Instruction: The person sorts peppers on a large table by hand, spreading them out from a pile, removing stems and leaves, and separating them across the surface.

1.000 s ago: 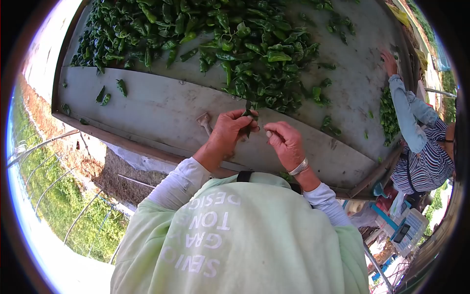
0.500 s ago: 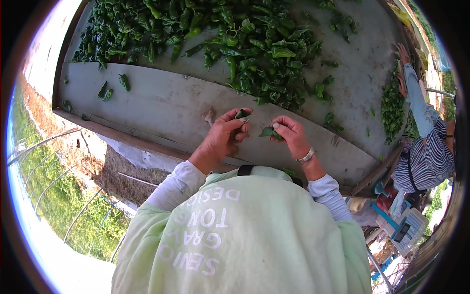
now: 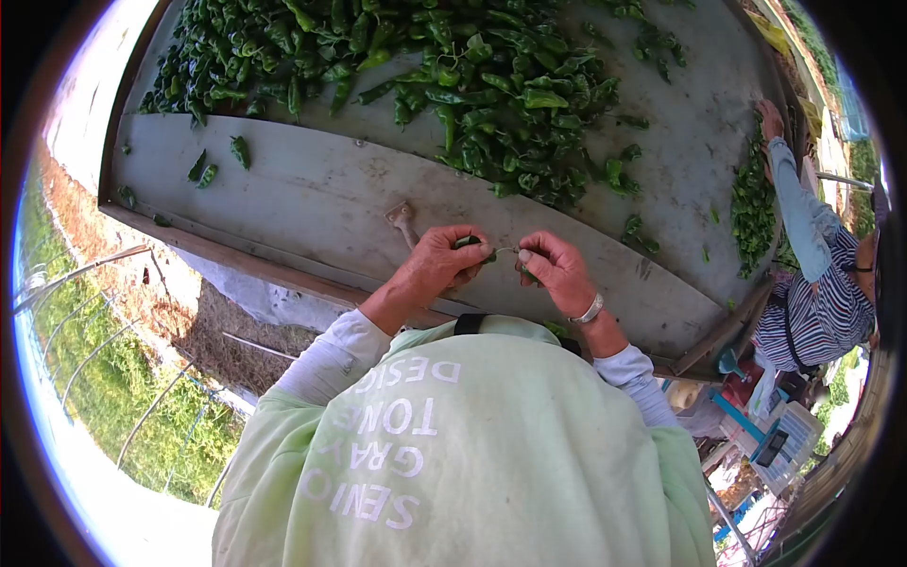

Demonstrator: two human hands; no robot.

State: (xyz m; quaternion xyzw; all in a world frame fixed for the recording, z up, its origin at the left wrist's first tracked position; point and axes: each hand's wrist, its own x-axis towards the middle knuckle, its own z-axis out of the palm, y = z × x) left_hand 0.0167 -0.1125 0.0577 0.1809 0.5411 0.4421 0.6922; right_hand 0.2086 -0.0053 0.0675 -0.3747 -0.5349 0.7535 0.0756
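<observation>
Your hands work over the near metal panel (image 3: 312, 184), with the wooden rim (image 3: 274, 265) of the table between that panel and your torso. Your elbows have little room behind, since your shirt (image 3: 510, 435) comes right up to that rim. To your left the panel is bare as far as three loose peppers (image 3: 240, 151) (two lie side by side, the third a little apart), apart from a scraper-like tool (image 3: 401, 214) just beyond your left wrist. To your right, a bare strip narrows towards the corner. Ahead, past the panel's far edge, the heap of green peppers (image 3: 510, 113) sits near your fingertips, apart from them.

Your left hand (image 3: 444, 257) is curled round a green pepper (image 3: 469, 242). Your right hand (image 3: 556, 267) has thumb and forefinger pinched at the end of a thin pale stem (image 3: 505, 249) that spans the gap; a bit of green (image 3: 528, 274) shows under those fingers.

Half a second ago your hands were farther apart, and a leaf stood out plainly in your right fingers. At the far right, the co-worker's hand (image 3: 770, 120) remains by the small pile (image 3: 753, 213).
</observation>
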